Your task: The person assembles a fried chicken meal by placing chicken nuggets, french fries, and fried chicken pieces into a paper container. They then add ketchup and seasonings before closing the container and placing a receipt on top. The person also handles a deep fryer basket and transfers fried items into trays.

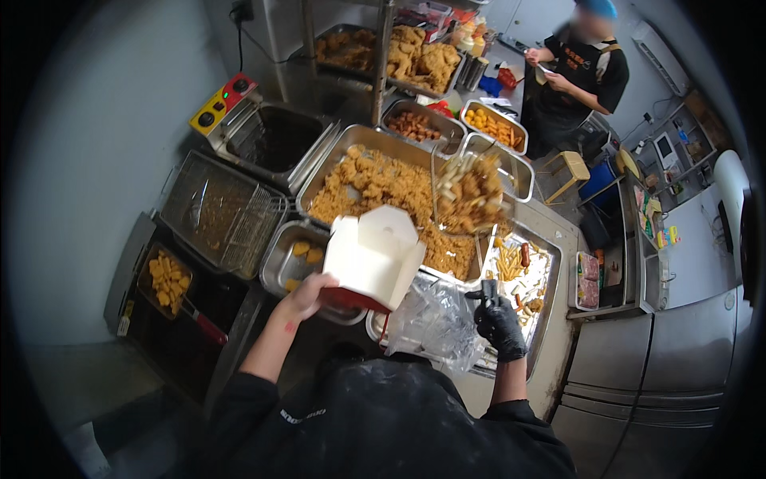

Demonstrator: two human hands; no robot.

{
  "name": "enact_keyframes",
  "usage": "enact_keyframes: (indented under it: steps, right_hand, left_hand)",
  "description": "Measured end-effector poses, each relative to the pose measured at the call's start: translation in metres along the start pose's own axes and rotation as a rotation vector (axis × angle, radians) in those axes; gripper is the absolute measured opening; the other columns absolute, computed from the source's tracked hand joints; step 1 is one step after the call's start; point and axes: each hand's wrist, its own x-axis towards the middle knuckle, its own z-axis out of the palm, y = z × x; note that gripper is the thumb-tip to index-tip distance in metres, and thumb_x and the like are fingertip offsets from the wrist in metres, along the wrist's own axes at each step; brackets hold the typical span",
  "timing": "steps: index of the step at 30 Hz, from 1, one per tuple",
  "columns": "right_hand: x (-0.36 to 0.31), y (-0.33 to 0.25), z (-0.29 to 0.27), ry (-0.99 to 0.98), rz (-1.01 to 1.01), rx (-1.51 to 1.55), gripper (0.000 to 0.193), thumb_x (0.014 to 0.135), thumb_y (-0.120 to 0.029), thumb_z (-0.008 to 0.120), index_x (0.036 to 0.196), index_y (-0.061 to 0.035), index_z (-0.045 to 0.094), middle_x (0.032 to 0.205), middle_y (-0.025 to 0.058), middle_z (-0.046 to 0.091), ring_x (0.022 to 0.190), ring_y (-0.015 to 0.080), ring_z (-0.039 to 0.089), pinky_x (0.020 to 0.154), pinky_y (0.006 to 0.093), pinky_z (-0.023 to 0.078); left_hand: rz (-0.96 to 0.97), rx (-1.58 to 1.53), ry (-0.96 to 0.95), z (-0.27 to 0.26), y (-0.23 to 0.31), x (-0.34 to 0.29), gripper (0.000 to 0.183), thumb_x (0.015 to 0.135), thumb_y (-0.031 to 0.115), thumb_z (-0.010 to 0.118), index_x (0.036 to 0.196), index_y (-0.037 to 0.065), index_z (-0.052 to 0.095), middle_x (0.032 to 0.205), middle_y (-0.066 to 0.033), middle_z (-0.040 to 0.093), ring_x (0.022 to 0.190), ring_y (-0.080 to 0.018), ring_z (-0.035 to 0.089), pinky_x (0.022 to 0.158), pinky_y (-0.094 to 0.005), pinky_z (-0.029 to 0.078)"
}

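My bare left hand [306, 295] grips the side of an open takeout box [375, 247], white inside and red outside, tilted with its flaps spread. Nothing shows inside the box. My right hand [500, 327], in a black glove, is closed round the dark handle of a frying basket [472, 194]. That basket holds pale strips and brown fried pieces, slightly blurred, above the right end of a large tray of golden fried chicken [375, 182]. A clear plastic bag [437, 321] lies crumpled between my hands.
A tray with fries and a sausage [519, 275] lies on the right. At left are a fryer [275, 144], a wire rack [247, 227] and a red-handled basket of nuggets [166, 281]. A co-worker [581, 76] stands at the far right beside a stool [568, 166].
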Motion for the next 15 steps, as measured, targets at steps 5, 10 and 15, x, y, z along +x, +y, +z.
enact_keyframes:
  steps: [5,10,15]
  right_hand:
    - [-0.023,-0.017,0.022,0.208,-0.124,-0.143,0.026,0.093,-0.016,0.062,0.114,-0.0004,0.067,0.067,0.0053,0.063,0.043,0.0085,0.051,0.04,0.023,0.035]
    - [-0.015,-0.005,0.039,0.381,-0.232,-0.22,0.027,0.093,-0.009,0.063,0.117,0.0004,0.066,0.061,0.0019,0.063,0.05,0.0084,0.057,0.047,0.0235,0.041]
    - [-0.002,0.03,0.029,0.498,-0.473,-0.275,0.038,0.092,-0.008,0.067,0.128,0.0011,0.06,0.095,0.0077,0.07,0.06,0.0071,0.057,0.053,0.0244,0.047]
  left_hand:
    - [0.122,0.259,0.174,0.086,0.032,0.046,0.069,0.084,0.021,0.051,0.149,0.014,0.032,0.132,-0.0108,0.054,0.107,-0.0216,0.063,0.073,-0.0372,0.059]
    - [0.133,0.357,0.27,0.134,0.038,0.108,0.069,0.084,0.029,0.052,0.148,0.02,0.029,0.122,-0.0103,0.056,0.095,-0.0214,0.062,0.065,-0.0345,0.056]
    - [0.293,0.31,0.177,0.18,0.053,0.129,0.072,0.085,0.028,0.05,0.151,0.009,0.026,0.125,-0.0154,0.054,0.113,-0.0256,0.055,0.091,-0.0384,0.049]
